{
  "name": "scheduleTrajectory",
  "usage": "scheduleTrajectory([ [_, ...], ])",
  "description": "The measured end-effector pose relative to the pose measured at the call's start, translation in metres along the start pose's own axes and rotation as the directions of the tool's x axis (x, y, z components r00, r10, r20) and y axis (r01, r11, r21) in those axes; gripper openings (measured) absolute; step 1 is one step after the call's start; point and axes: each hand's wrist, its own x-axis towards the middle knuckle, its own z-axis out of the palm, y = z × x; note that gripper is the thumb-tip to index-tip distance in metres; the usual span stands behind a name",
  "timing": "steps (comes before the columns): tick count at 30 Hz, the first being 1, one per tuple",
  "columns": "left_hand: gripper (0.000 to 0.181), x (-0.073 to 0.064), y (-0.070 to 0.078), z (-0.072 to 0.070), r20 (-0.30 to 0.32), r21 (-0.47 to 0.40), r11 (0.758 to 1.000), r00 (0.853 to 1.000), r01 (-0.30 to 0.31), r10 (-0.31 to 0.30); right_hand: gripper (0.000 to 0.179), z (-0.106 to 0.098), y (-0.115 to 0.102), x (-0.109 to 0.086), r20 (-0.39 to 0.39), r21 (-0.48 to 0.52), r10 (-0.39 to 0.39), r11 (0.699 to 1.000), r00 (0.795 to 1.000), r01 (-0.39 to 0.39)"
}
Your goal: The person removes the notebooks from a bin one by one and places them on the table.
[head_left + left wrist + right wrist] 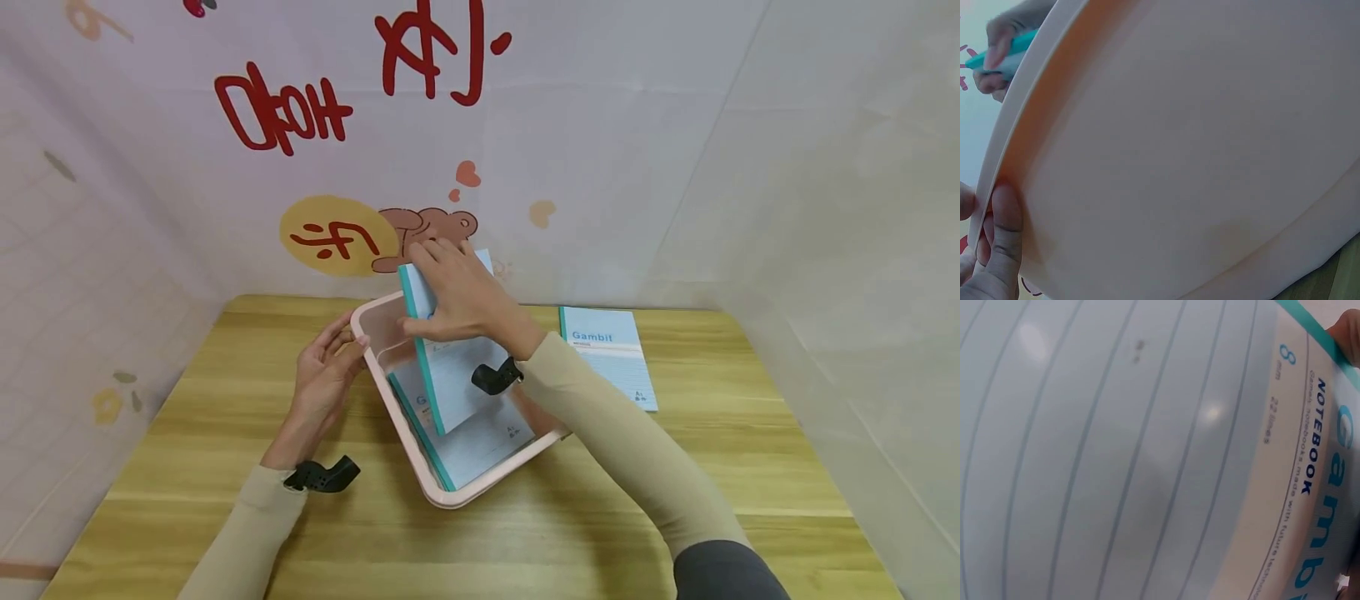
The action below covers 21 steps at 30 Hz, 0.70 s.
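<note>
My left hand [322, 375] grips the left rim of a pale pink plastic bin [448, 499]; its thumb [1007, 219] lies along the outer wall in the left wrist view. Over the bin, my right hand [457, 292] holds a light blue notebook [457, 383] with a teal spine by its upper part, tilted, its lower end inside the bin. Beneath it, another such notebook [480, 450] lies on the bin's floor; whether more lie under it is hidden. Ruled lines and "NOTEBOOK" on the held notebook's cover [1147, 456] fill the right wrist view.
To the right of the bin, a matching "Gambit" notebook [611, 358] lies flat on the wooden table [712, 467]. Behind the table hangs a white sheet [600, 125] with red writing and a cartoon bear. Pale sheets also stand at both sides.
</note>
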Motion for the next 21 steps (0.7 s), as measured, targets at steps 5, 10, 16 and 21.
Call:
scheduleTrajectory([
  [5, 0.061, -0.001, -0.001, -0.002, 0.001, -0.024, 1.0, 1.0, -0.006, 0.006, 0.066, -0.015, -0.007, 0.009, -0.005, -0.027, -0.007, 1.0, 1.0, 0.007],
  [10, 0.061, 0.0, -0.001, -0.002, 0.015, -0.034, 0.999, 1.0, -0.021, 0.022, 0.062, -0.035, -0.009, 0.015, -0.03, -0.022, 0.006, 1.0, 1.0, -0.006],
  [16, 0.061, -0.002, -0.001, -0.002, 0.018, -0.032, 0.999, 1.0, -0.01, 0.01, 0.06, -0.055, -0.008, 0.016, -0.046, -0.017, 0.027, 0.999, 0.999, -0.028],
  [21, 0.063, -0.001, -0.001, -0.001, 0.015, -0.024, 1.0, 1.0, -0.014, 0.015, 0.061, -0.07, -0.005, 0.016, -0.058, -0.034, 0.039, 0.999, 0.998, -0.041],
])
